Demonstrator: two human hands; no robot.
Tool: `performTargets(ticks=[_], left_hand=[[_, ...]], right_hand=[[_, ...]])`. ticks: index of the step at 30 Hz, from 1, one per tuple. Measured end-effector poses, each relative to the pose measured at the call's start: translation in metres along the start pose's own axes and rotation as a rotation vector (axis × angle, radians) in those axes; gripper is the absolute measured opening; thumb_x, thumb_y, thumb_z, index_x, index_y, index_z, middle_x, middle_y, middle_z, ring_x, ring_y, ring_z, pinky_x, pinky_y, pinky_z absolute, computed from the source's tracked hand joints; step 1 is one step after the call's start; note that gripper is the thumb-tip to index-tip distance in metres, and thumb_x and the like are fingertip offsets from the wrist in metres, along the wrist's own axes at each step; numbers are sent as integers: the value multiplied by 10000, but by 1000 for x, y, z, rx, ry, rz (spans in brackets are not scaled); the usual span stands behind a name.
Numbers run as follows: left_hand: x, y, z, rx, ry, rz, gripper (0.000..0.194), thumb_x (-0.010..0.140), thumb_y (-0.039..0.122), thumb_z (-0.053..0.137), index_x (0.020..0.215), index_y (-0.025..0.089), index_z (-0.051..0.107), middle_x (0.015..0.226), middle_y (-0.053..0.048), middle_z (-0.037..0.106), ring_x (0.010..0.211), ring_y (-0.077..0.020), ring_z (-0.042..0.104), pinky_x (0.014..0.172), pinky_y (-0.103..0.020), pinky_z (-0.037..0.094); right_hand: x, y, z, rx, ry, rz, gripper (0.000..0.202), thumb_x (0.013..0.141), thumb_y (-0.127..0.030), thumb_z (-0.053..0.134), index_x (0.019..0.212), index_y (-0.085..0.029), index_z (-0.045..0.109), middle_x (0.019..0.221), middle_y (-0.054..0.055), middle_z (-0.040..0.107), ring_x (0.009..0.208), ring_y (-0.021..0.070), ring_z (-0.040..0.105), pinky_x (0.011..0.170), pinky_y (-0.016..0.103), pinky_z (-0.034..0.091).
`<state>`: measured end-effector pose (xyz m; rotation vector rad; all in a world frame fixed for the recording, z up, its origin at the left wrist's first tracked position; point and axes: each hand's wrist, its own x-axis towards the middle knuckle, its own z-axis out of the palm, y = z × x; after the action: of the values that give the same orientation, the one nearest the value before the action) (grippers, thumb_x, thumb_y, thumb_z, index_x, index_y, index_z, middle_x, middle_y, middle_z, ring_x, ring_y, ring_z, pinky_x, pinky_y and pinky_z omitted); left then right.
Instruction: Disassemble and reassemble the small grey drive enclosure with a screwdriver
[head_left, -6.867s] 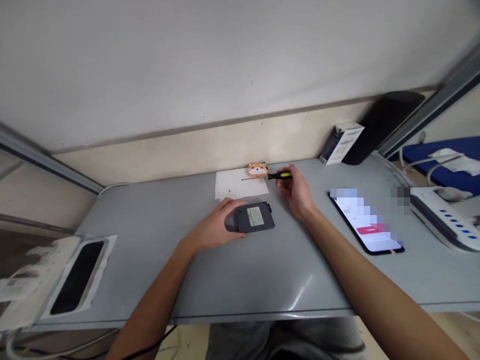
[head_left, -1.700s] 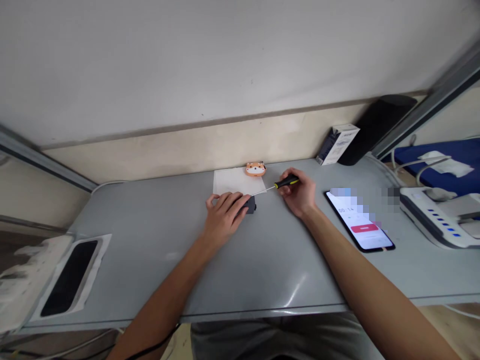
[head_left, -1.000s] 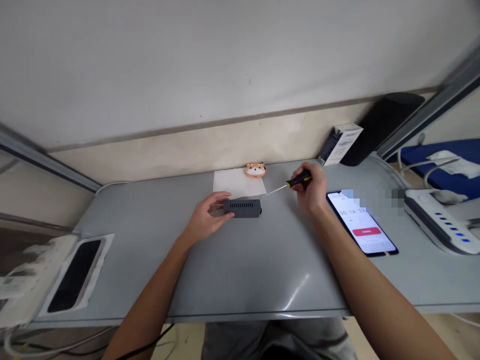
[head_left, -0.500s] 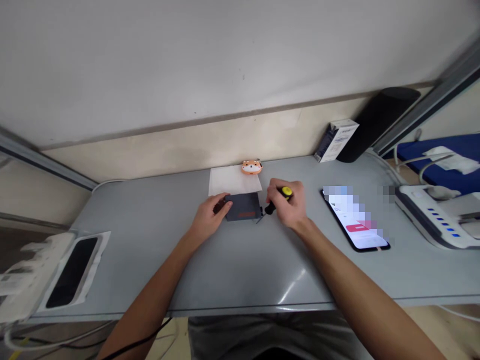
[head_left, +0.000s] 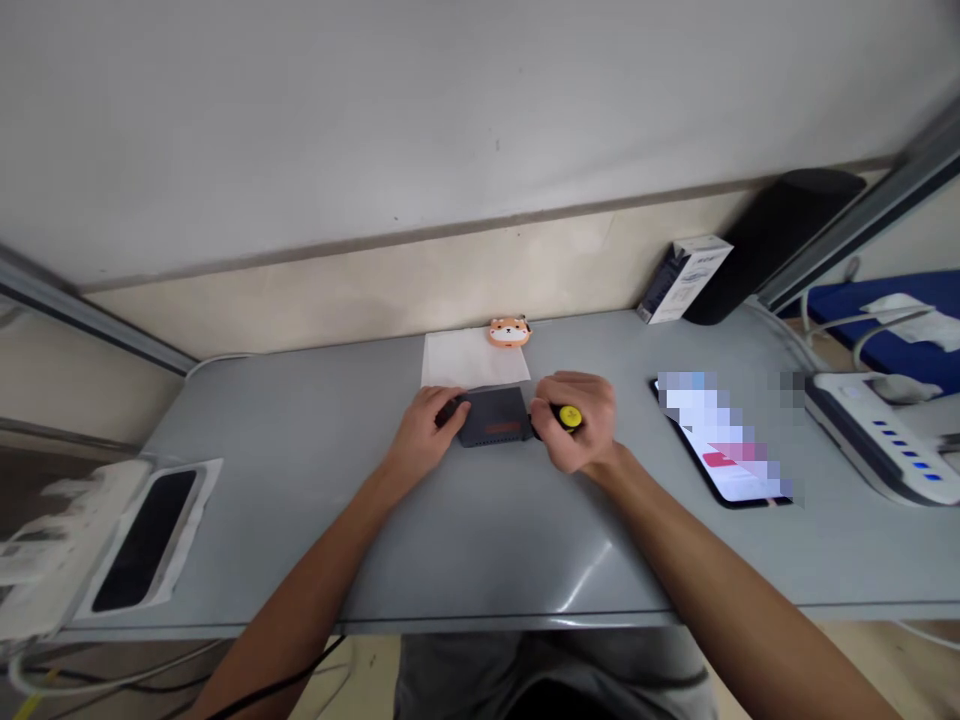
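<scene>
A dark grey box (head_left: 493,415) with reddish lettering lies on the grey desk (head_left: 465,540). My left hand (head_left: 429,428) grips its left end between thumb and fingers. At the box's right end, my right hand (head_left: 576,418) is wrapped round a black tool with a yellow end cap (head_left: 570,418). The tool's tip, close against the box's right side, is hard to make out. Behind the box are a white paper sheet (head_left: 469,358) and an orange-and-white animal-faced case (head_left: 509,332), which rests at the sheet's right edge.
A lit phone (head_left: 720,440) and a white power strip (head_left: 885,440) lie on the right. Behind them stand a small carton (head_left: 684,280) and a black cylinder (head_left: 776,245). A dark phone (head_left: 146,540) and a white power strip with plugs (head_left: 67,550) are at the left.
My right hand has turned and closed more fully round the tool, whose yellow end now sits lower. The tool is nearer the box's right side. The whole view has shifted slightly.
</scene>
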<state>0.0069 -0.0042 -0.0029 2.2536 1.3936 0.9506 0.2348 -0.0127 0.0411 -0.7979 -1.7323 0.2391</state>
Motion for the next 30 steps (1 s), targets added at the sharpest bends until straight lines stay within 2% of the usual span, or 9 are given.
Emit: performTargets(ticks=[4, 10, 17, 21, 25, 30], left_hand=[[-2, 0, 2, -4, 22, 23, 197, 1048, 285, 569, 1165, 219, 713, 1088, -72, 759, 992, -199, 715, 893, -367, 608], [-2, -3, -1, 34, 149, 88, 225, 1067, 224, 500, 1172, 211, 699, 1118, -90, 741, 1054, -194, 706, 909, -350, 601], [1, -5, -11, 82, 245, 191, 242, 1048, 145, 486, 1153, 214, 694, 1052, -71, 740, 995, -182, 705, 905, -347, 594], [1, -4, -12, 116, 232, 208, 238, 1043, 149, 494, 1136, 216, 703, 1057, -75, 738, 1013, -194, 700, 919, -366, 592], [-1, -2, -11, 140, 209, 214, 250, 1052, 158, 481, 1133, 216, 710, 1043, -74, 735, 1001, -187, 701, 907, -348, 593], [-2, -2, -10, 127, 177, 238, 252, 1038, 135, 489, 1130, 218, 709, 1033, -69, 732, 978, -180, 700, 883, -335, 594]], right_hand=[[1, 1, -4, 35, 0, 41, 360, 786, -153, 527, 557, -247, 266, 457, -40, 288, 431, 121, 252, 471, 315, 235], [-1, 2, -3, 18, -23, 108, 376, 817, -181, 514, 524, -244, 288, 438, -30, 336, 421, 118, 295, 474, 305, 270], [-2, 1, -3, 5, 2, 57, 356, 801, -171, 515, 531, -247, 295, 442, -30, 336, 424, 124, 287, 472, 311, 251], [-1, 0, -3, -5, -16, 55, 361, 815, -186, 506, 532, -251, 292, 443, -25, 337, 423, 126, 302, 468, 305, 272], [0, -1, -3, -39, -26, 33, 362, 806, -196, 501, 545, -251, 257, 445, -36, 273, 428, 122, 239, 461, 310, 246], [0, -1, -2, -24, -4, 51, 359, 818, -182, 497, 543, -249, 276, 448, -30, 324, 426, 122, 286, 466, 307, 258]])
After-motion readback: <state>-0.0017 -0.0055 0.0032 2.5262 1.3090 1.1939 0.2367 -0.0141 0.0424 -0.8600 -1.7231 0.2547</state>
